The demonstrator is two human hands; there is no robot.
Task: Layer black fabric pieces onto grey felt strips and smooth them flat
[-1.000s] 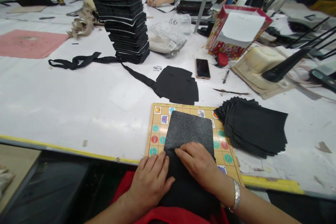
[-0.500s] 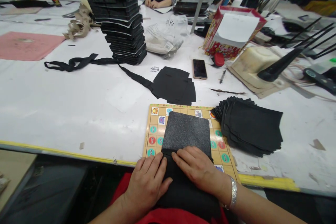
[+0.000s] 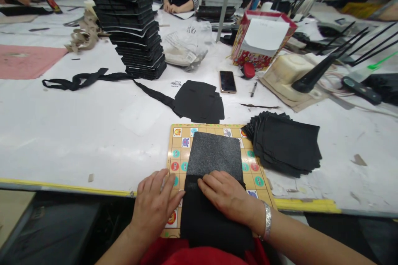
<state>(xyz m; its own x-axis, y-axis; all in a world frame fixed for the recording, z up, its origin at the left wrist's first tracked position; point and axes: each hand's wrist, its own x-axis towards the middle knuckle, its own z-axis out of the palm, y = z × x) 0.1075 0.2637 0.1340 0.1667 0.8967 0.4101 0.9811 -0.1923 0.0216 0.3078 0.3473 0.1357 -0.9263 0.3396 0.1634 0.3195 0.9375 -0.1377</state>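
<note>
Left hand (image 3: 154,207) moved off the black fabric (image 3: 214,219), now just beside it

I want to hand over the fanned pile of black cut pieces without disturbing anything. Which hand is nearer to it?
Right. The right hand rests on the black piece, to the left of the fanned pile of black cut pieces and not touching it. The left hand is farther away, at the left edge of the printed game board.

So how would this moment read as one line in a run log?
left hand: open over printed board | right hand: flat on black fabric | beside: stacked black cutouts
</note>
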